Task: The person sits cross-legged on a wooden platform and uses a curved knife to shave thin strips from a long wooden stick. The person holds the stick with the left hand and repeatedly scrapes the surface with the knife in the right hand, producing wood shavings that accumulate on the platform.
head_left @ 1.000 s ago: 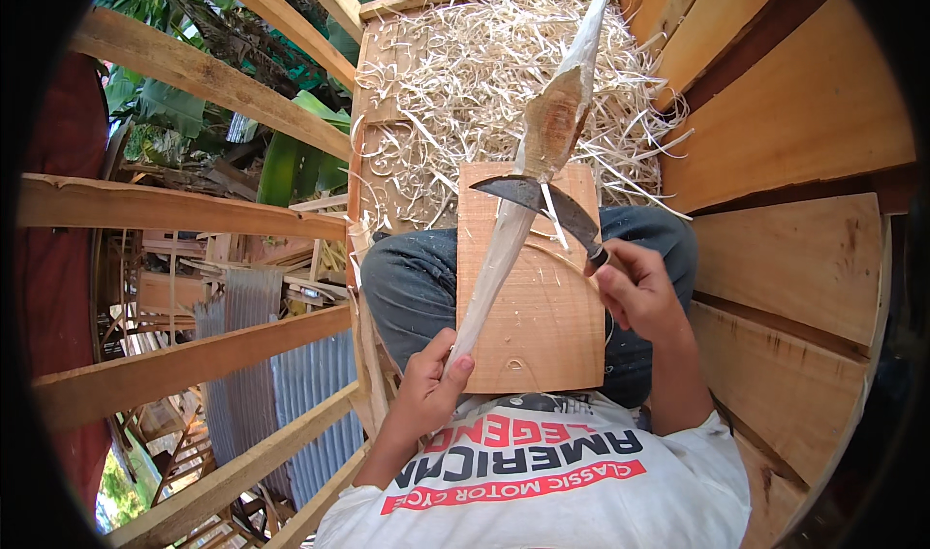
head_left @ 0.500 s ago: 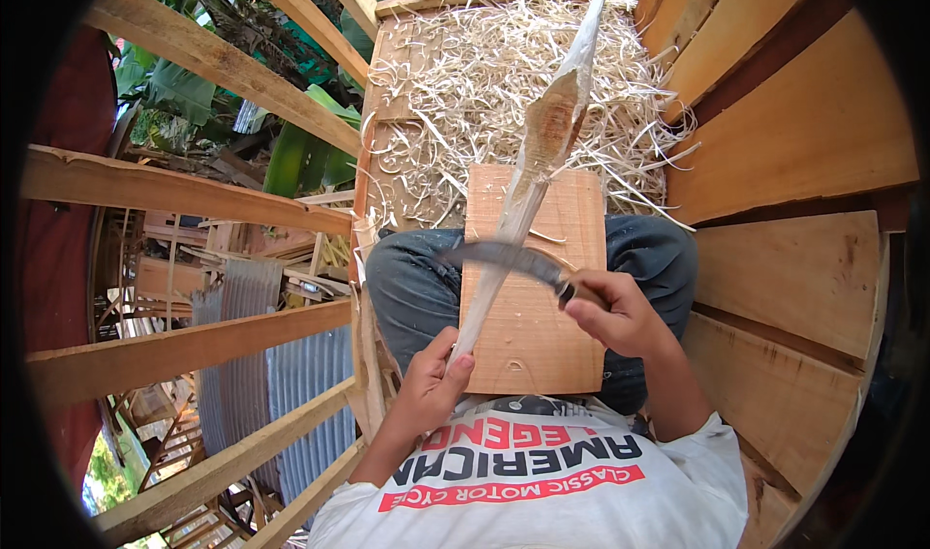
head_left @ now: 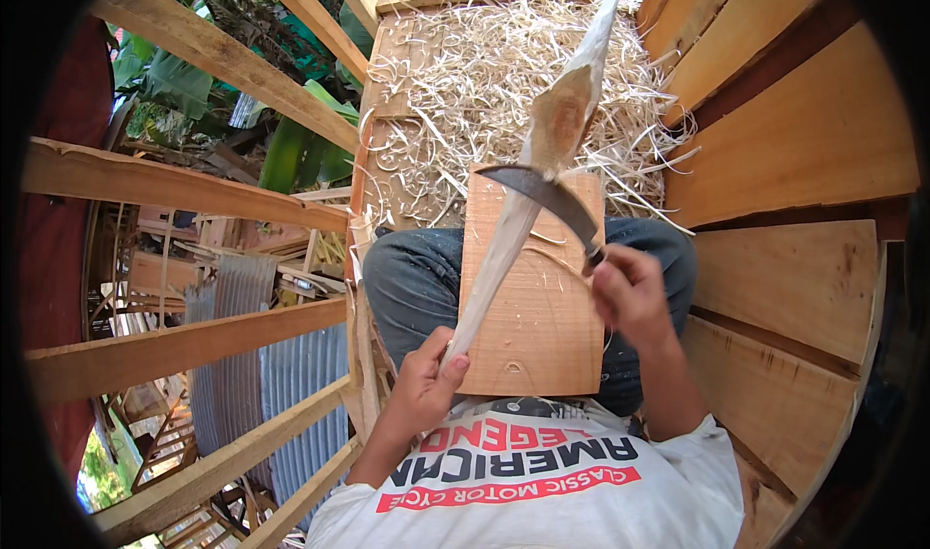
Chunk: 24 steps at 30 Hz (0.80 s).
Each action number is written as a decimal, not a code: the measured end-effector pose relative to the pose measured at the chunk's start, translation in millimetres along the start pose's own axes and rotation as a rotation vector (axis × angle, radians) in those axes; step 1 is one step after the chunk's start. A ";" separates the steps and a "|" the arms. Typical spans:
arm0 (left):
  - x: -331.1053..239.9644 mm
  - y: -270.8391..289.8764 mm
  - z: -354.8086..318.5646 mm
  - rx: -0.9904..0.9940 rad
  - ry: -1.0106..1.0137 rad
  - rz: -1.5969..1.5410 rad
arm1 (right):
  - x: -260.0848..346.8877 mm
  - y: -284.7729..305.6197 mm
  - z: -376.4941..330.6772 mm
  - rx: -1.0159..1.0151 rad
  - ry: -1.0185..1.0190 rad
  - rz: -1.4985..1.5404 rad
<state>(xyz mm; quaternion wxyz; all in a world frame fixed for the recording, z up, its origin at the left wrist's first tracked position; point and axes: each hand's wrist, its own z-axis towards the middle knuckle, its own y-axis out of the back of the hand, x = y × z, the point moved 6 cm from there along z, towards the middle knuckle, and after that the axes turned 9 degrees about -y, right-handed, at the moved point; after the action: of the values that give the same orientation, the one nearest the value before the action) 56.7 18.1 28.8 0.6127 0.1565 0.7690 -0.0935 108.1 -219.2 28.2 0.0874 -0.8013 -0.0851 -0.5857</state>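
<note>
A long pale wooden stick (head_left: 497, 257) slants up and away from my lap, with a brown, bark-like patch (head_left: 562, 118) on its wider far part. My left hand (head_left: 430, 379) is wrapped round its near end. In my right hand (head_left: 632, 292) is a sickle with a dark curved blade (head_left: 552, 197); its handle is mostly hidden by the fingers. The blade lies across the stick just below the brown patch. Under the stick, a flat wooden board (head_left: 542, 326) rests over my legs, with a few thin shavings on it.
Curly wood shavings (head_left: 455, 94) lie heaped on the plank floor beyond the board. Plank walls (head_left: 785, 278) close in the right side. Wooden rails (head_left: 194, 341) run along the left, with corrugated sheets (head_left: 300, 404) and loose timber lower down outside. Green leaves (head_left: 310, 147) show beyond the rails.
My right hand has moved the sickle farther up the stick, towards the brown patch, and its blade has turned. My left hand keeps its hold on the near end.
</note>
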 end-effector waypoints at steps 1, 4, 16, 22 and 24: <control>1.1 1.2 -1.2 -0.002 0.011 0.016 | -2.8 13.5 4.0 -0.095 -0.074 0.192; 0.9 -3.8 1.8 0.065 0.044 -0.065 | 2.0 -16.4 -9.5 0.001 -0.010 0.027; -17.7 -8.3 5.0 0.151 0.033 -0.133 | 20.7 16.1 -21.1 -0.363 0.082 0.040; -17.3 -13.7 6.2 0.176 0.072 -0.212 | 30.3 14.5 -23.6 -0.594 0.336 -0.321; -18.9 -20.4 -0.1 0.228 0.203 -0.473 | 43.1 11.5 -26.6 -0.755 0.567 -0.608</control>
<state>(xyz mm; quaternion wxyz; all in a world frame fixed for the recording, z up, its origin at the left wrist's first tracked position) 53.2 -3.2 46.2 0.4723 0.0488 0.8260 -0.3037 99.2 -235.2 76.8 -0.3586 -0.5278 -0.0698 -0.7668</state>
